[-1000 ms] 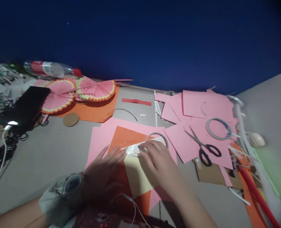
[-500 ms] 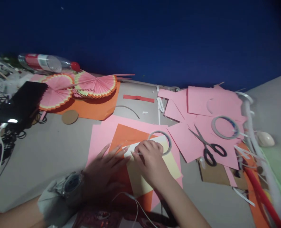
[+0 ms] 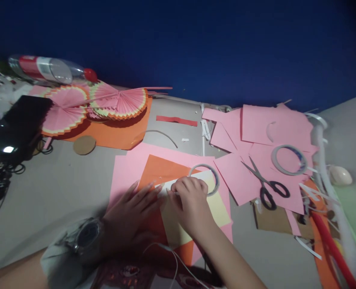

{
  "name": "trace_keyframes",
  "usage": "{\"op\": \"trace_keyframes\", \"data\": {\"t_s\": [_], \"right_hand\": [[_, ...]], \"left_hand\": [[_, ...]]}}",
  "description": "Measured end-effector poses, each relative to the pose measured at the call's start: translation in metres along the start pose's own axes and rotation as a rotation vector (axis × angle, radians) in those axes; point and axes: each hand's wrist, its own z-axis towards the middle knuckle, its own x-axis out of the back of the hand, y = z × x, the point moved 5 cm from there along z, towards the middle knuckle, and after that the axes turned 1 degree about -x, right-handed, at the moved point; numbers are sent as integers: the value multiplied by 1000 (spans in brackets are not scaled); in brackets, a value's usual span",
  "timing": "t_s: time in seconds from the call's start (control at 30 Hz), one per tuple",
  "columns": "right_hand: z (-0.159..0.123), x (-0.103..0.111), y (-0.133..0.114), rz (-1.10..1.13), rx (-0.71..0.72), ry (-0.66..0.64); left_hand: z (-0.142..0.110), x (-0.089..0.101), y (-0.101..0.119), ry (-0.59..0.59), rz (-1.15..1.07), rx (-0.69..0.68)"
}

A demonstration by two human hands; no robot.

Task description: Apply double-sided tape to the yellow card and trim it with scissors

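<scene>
My left hand (image 3: 132,220), a watch on its wrist, lies flat with its fingers stretched over an orange sheet (image 3: 154,168). Its fingertips reach the white strip along the top of a pale yellow sheet (image 3: 221,208). On that sheet rests my right hand (image 3: 191,200), its fingers curled and pressed together at the white edge; what they pinch is hidden beneath them. A roll of tape (image 3: 216,180) lies just behind the right hand, on the stacked paper. Pink sheets (image 3: 120,168) lie beneath the orange one.
Scissors (image 3: 265,184) and another tape roll (image 3: 274,160) lie on pink paper (image 3: 235,176) at right. Pleated paper fans (image 3: 130,102), a cardboard disc (image 3: 84,145), a black device (image 3: 18,120) and a plastic bottle (image 3: 62,71) are at left. A red strip (image 3: 176,120) lies behind the stack.
The camera view has shifted slightly, so the objects at left sit farther left and higher. Both hands keep nearly the same pose on the paper.
</scene>
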Motion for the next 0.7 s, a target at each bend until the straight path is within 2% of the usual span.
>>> {"op": "trace_keyframes", "data": {"t_s": [0.17,0.47,0.7], "right_hand": [[1,0,-1,-13,5,17],[0,1,-2,-11,12,35],[1,1,-1,-9,10,37]], "left_hand": [[0,2,2,33,43,-36],[-2,0,1,32,24,-20],[-2,-1,-1,-36,42,-45]]}}
